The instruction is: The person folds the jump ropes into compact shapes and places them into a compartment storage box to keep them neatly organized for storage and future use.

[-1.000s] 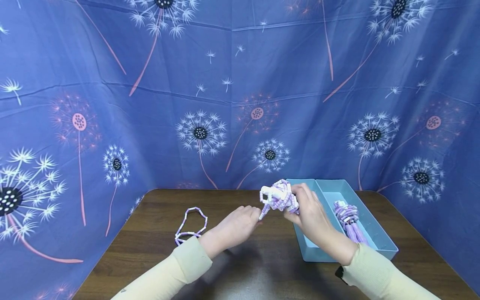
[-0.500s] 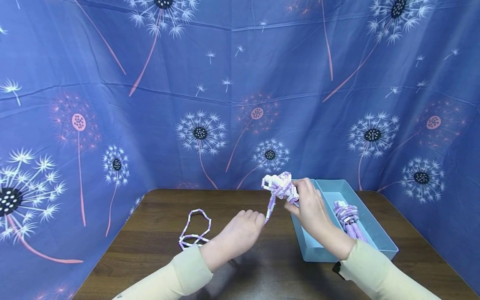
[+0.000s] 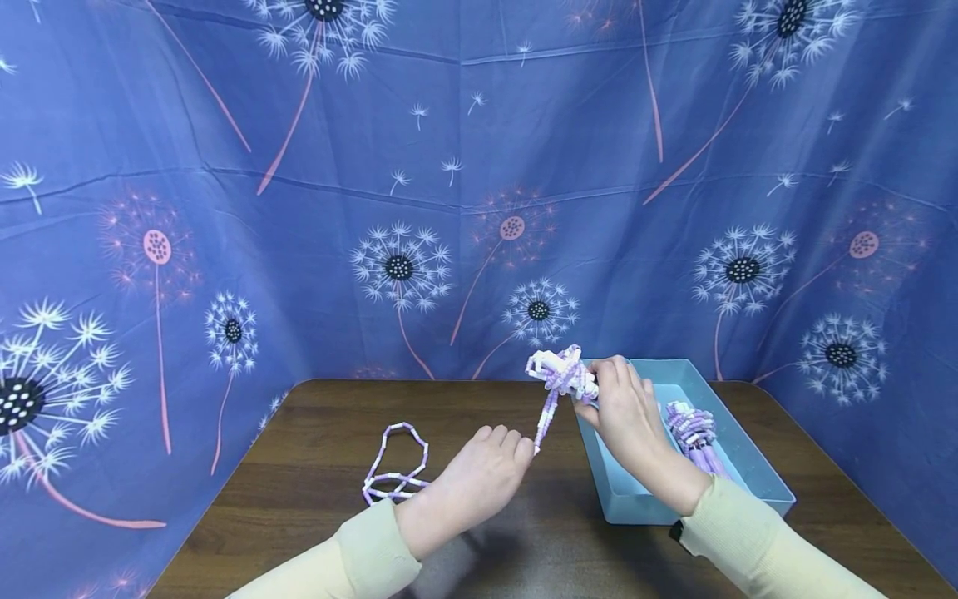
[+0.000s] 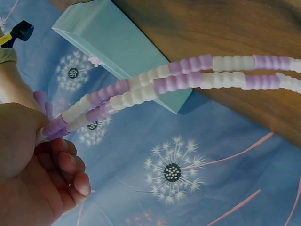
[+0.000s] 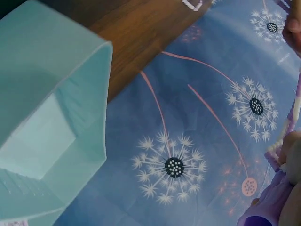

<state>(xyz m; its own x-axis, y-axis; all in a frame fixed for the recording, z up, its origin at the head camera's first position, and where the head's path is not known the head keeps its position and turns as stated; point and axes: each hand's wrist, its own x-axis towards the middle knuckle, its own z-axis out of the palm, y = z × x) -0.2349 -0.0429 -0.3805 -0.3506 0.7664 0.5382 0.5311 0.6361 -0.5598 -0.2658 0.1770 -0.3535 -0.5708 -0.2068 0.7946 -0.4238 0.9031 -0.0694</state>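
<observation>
My right hand (image 3: 627, 416) grips a bundled beaded jump rope (image 3: 557, 374), wound from white and purple segments, above the front-left side of the teal box. A purple handle (image 5: 265, 205) of it shows in the right wrist view. Two strands run down from the bundle to my left hand (image 3: 482, 474), which holds them between thumb and curled fingers. In the left wrist view the doubled strands (image 4: 178, 82) leave the left hand side by side. A loop of beaded rope (image 3: 385, 453) lies on the table behind the left wrist; its link to the bundle is hidden.
The teal two-compartment box (image 3: 756, 453) stands on the right of the wooden table (image 3: 314, 441). Another bundled beaded jump rope (image 3: 692, 428) with purple handles lies in its right compartment. A blue dandelion-print cloth (image 3: 464, 150) hangs behind the table.
My left hand has drawn down and slightly right, so a longer doubled strand shows below the bundle. The bundle rose slightly. The loop on the table slid to the right.
</observation>
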